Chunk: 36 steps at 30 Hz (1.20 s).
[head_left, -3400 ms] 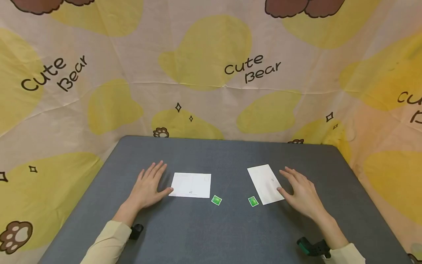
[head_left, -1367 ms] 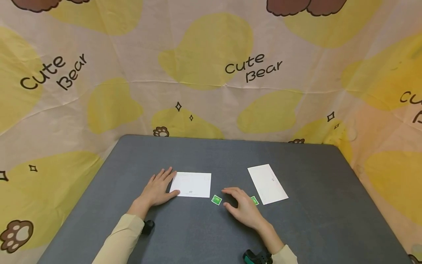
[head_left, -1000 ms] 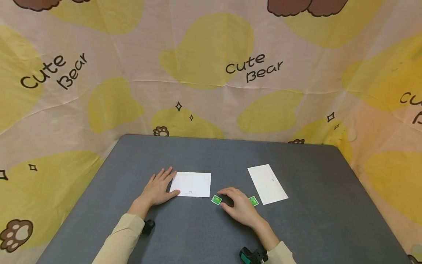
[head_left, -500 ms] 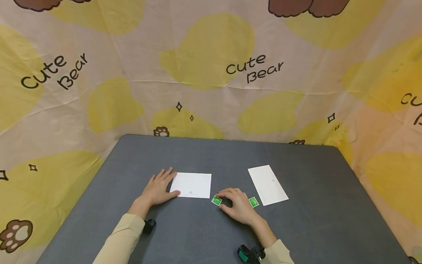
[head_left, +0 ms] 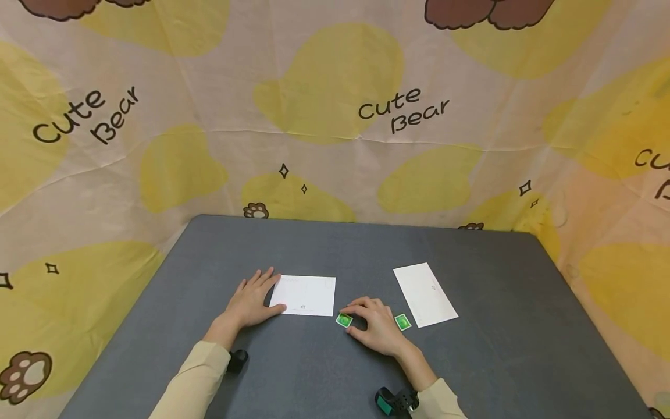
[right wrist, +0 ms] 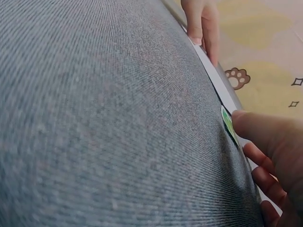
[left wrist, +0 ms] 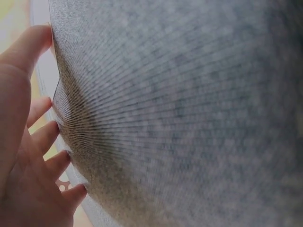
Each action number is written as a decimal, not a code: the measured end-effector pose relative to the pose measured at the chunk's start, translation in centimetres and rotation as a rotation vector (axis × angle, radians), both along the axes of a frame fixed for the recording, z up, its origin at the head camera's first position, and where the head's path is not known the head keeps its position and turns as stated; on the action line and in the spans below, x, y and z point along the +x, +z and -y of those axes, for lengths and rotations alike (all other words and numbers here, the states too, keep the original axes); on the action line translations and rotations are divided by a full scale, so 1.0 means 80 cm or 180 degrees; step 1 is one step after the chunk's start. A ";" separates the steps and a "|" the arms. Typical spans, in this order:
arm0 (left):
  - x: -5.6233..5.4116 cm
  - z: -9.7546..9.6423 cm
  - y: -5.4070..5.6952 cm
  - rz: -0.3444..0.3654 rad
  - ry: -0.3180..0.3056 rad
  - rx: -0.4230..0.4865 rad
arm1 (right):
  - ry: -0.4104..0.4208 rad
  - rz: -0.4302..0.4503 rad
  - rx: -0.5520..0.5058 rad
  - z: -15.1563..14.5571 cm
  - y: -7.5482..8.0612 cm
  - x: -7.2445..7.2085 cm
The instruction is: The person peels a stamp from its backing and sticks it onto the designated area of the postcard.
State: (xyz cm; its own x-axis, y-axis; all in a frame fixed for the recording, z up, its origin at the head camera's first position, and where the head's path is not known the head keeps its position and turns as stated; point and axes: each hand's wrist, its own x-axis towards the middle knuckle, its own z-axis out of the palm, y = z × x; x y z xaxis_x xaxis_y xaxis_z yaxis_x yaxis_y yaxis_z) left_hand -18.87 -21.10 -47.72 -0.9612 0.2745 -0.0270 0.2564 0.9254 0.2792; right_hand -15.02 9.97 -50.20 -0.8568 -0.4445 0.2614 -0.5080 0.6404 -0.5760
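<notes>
Two small green stamps with white borders lie on the grey table. My right hand (head_left: 379, 329) has its thumb and index finger curled to opposite edges of the left green stamp (head_left: 344, 320), which lies flat. The index fingertip covers its upper edge. The other green stamp (head_left: 402, 322) sits just right of that hand. My left hand (head_left: 250, 302) rests with spread fingers at the left edge of a white postcard (head_left: 306, 295), its thumb on the lower left corner. In the right wrist view, the thumb (right wrist: 251, 124) is beside the green stamp (right wrist: 228, 124).
A second white postcard (head_left: 426, 294) lies tilted at the right. The grey table (head_left: 293, 372) ends at a back edge against a yellow-patterned cloth (head_left: 324, 81). Black wrist devices show at the left wrist (head_left: 238, 361) and right wrist (head_left: 396, 401).
My right hand has come from the right postcard to the left stamp, its fingers closing in on the edges. My left hand has moved slightly right onto the left postcard's edge.
</notes>
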 end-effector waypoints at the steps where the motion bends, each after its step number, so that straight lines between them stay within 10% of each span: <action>1: 0.000 0.000 0.000 0.0005 0.0003 0.0002 | -0.0009 0.0009 0.0007 0.000 0.000 0.000; 36: 0.001 0.000 -0.002 0.0008 0.0029 0.0046 | -0.0342 -0.0049 -0.0205 0.014 -0.002 -0.002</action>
State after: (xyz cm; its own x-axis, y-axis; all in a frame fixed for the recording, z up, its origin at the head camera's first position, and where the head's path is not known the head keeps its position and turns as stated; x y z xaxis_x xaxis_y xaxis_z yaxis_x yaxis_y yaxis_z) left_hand -18.81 -21.10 -47.86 -0.9636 0.2660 -0.0254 0.2472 0.9236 0.2931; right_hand -15.20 8.84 -50.36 -0.8942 -0.3321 0.3000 -0.4475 0.6535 -0.6104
